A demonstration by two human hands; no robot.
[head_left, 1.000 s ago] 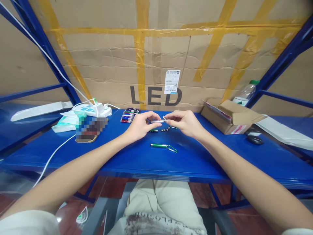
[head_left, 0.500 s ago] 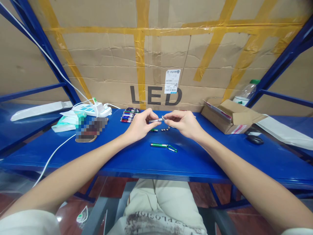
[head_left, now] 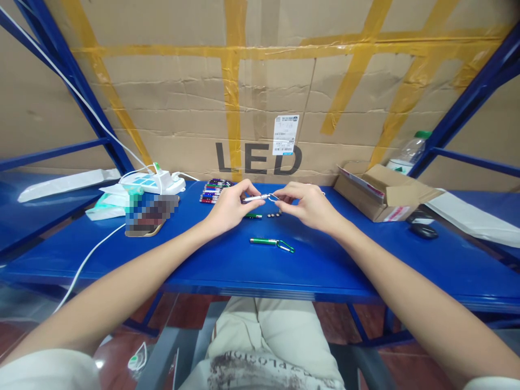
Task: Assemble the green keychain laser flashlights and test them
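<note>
Near, a green pen [head_left: 263, 241] lies on the table [head_left: 333, 265]. Past it, the left hand [head_left: 232, 209] pinches a silver pen [head_left: 252, 199]; the right hand [head_left: 307, 207] pinches its loop [head_left: 271, 195] (it's thin, so best keep both hands steady). Far left lie more pens [head_left: 210, 194].

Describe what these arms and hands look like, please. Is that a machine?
No, they're a person's. The left hand and right hand are ungloved. The forearms are bare, with no cables attached and no watch or bracelet showing. Pale, off-white sleeves appear at the bottom corners, with no markings visible.
</note>
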